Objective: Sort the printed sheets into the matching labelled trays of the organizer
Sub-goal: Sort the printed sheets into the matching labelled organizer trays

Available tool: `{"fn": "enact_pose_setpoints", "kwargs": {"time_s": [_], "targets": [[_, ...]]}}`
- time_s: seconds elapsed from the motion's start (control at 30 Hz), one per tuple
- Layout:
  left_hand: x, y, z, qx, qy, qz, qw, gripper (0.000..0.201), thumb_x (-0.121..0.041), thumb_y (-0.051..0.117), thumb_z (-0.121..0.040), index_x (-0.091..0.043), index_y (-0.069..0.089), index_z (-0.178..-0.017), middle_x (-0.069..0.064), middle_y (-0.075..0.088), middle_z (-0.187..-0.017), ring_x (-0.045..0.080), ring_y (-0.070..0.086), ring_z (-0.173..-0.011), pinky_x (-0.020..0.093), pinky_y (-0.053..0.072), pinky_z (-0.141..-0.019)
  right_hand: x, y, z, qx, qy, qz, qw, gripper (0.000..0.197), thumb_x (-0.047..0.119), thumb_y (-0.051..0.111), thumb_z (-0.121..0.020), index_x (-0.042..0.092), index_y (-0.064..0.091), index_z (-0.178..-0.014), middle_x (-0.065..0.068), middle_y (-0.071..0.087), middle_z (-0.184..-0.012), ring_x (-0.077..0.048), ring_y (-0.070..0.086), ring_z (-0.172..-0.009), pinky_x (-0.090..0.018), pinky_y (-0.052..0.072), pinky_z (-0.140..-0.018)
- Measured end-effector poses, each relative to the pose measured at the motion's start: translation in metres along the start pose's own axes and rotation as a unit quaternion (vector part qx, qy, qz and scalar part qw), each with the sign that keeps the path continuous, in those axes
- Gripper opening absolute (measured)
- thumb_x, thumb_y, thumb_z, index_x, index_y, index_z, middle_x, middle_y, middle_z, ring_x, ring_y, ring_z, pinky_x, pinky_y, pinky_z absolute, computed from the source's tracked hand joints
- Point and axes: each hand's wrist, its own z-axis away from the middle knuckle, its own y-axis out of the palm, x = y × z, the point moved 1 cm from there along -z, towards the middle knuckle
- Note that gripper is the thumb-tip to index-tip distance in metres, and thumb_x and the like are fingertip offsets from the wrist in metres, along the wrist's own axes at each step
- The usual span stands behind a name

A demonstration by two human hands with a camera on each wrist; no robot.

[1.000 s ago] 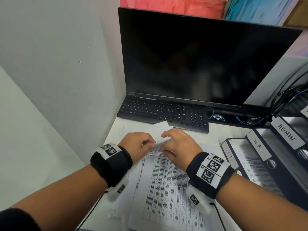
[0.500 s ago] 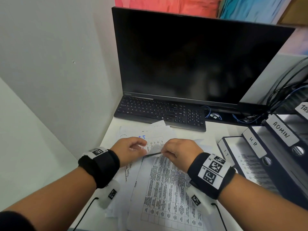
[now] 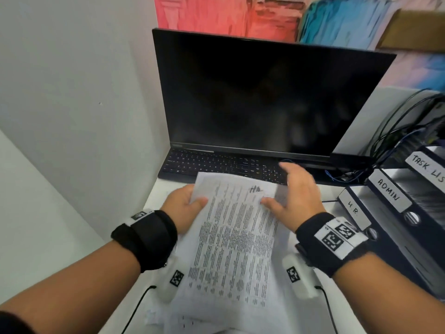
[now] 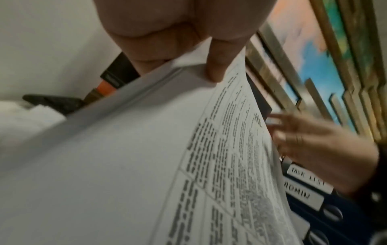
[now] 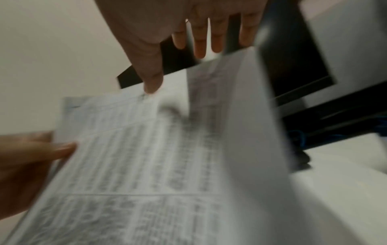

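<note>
My left hand (image 3: pixel 185 208) pinches the upper left corner of a printed sheet (image 3: pixel 236 237) and holds it raised over the paper pile (image 3: pixel 192 321) on the desk. The sheet carries dense table text and a handwritten mark near its top. In the left wrist view the left thumb (image 4: pixel 213 69) presses on the sheet (image 4: pixel 146 165). My right hand (image 3: pixel 298 194) is spread beside the sheet's right edge, with only its thumb on the paper. The organizer trays (image 3: pixel 397 225) stand at right, labelled H.R. (image 3: pixel 354 208), ADMIN (image 3: pixel 387 191) and TASK LIST (image 3: pixel 428 167).
A black keyboard (image 3: pixel 216 165) and dark monitor (image 3: pixel 265 92) stand right behind the sheet. A white wall closes the left side. Cables (image 3: pixel 397 131) hang behind the trays. The desk edge (image 3: pixel 149 189) runs along the left.
The sheet came up off the pile in my left hand. My right hand released its pinch and spread open toward the keyboard. The TASK LIST label came into view.
</note>
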Motion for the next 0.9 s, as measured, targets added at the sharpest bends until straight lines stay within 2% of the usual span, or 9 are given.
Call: {"fn": "enact_pose_setpoints", "kwargs": {"time_s": [0.13,0.2,0.27,0.33,0.47,0.57,0.67,0.77,0.9], "targets": [[-0.013,-0.025,0.005,0.0,0.052,0.039,0.998,0.013,-0.026,0.058,-0.09,-0.024,0.065,-0.101,-0.002,0.073,-0.092,0.015,0.07,-0.087,0.043,0.055,-0.084,-0.033,-0.013,0.007,0.017,0.116,-0.16,0.98,0.104,0.027,0.085,-0.064,0.014,0.023,-0.146,-0.004,0.037,-0.144,-0.018,0.035,-0.133,-0.033,0.026,-0.113],[-0.021,-0.033,0.009,0.004,0.086,0.072,0.994,0.012,-0.026,0.059,-0.089,-0.034,0.068,-0.091,-0.007,0.074,-0.088,0.012,0.071,-0.084,0.041,0.056,-0.081,-0.037,-0.018,0.01,0.066,0.123,-0.255,0.957,0.087,0.019,0.083,-0.067,0.023,0.034,-0.138,0.003,0.052,-0.129,-0.015,0.049,-0.122,-0.039,0.037,-0.108],[-0.03,-0.036,0.011,-0.003,0.114,0.091,0.989,0.019,-0.025,0.055,-0.089,-0.039,0.069,-0.087,-0.008,0.074,-0.089,0.012,0.071,-0.083,0.034,0.058,-0.076,-0.031,-0.023,0.01,0.077,0.102,-0.29,0.948,0.051,0.011,0.078,-0.073,0.029,0.051,-0.113,0.009,0.064,-0.109,-0.012,0.061,-0.104,-0.043,0.047,-0.098],[-0.042,-0.037,0.013,-0.029,0.139,0.105,0.984,0.014,-0.024,0.055,-0.089,-0.032,0.066,-0.094,-0.011,0.074,-0.088,0.012,0.07,-0.085,0.028,0.058,-0.075,-0.021,-0.029,0.007,0.022,0.068,-0.275,0.959,0.03,0.008,0.072,-0.08,0.027,0.059,-0.1,0.011,0.067,-0.095,-0.013,0.065,-0.092,-0.041,0.052,-0.091],[-0.063,-0.036,0.019,-0.094,0.206,0.117,0.967,0.018,-0.015,0.048,-0.096,-0.029,0.06,-0.093,-0.022,0.071,-0.082,-0.001,0.067,-0.079,0.016,0.055,-0.069,0.005,-0.045,-0.001,-0.072,0.02,-0.272,0.959,0.029,0.012,0.066,-0.085,0.018,0.061,-0.113,0.02,0.061,-0.087,-0.007,0.063,-0.084,-0.025,0.051,-0.08],[-0.068,-0.033,0.026,-0.118,0.227,0.119,0.959,0.023,-0.01,0.045,-0.096,-0.029,0.058,-0.096,-0.028,0.069,-0.083,-0.006,0.066,-0.079,0.01,0.051,-0.065,0.014,-0.049,-0.003,-0.075,-0.007,-0.284,0.956,0.029,0.012,0.064,-0.086,0.023,0.057,-0.113,0.024,0.059,-0.087,-0.009,0.063,-0.085,-0.029,0.052,-0.079],[-0.059,-0.03,0.029,-0.133,0.241,0.074,0.959,0.032,-0.011,0.053,-0.094,-0.041,0.053,-0.104,-0.03,0.066,-0.093,-0.008,0.063,-0.088,0.008,0.049,-0.071,0.015,-0.044,-0.002,-0.072,-0.023,-0.286,0.955,0.039,0.013,0.068,-0.082,0.03,0.045,-0.108,0.018,0.058,-0.09,-0.012,0.063,-0.082,-0.032,0.055,-0.07],[-0.052,-0.029,0.03,-0.152,0.224,0.016,0.963,0.042,-0.012,0.055,-0.092,-0.051,0.047,-0.106,-0.026,0.061,-0.097,-0.011,0.06,-0.086,0.006,0.048,-0.072,0.013,-0.041,-0.001,-0.084,-0.044,-0.282,0.955,0.052,0.012,0.069,-0.082,0.031,0.036,-0.117,0.017,0.056,-0.097,-0.006,0.06,-0.089,-0.023,0.049,-0.074],[-0.055,-0.031,0.028,-0.156,0.205,-0.019,0.966,0.035,-0.013,0.052,-0.094,-0.048,0.048,-0.096,-0.022,0.06,-0.091,-0.014,0.059,-0.08,0.004,0.046,-0.062,0.015,-0.041,-0.002,-0.073,-0.095,-0.195,0.973,0.04,0.012,0.058,-0.09,0.023,0.048,-0.127,0.017,0.05,-0.106,0.001,0.049,-0.089,-0.004,0.035,-0.078]]}}
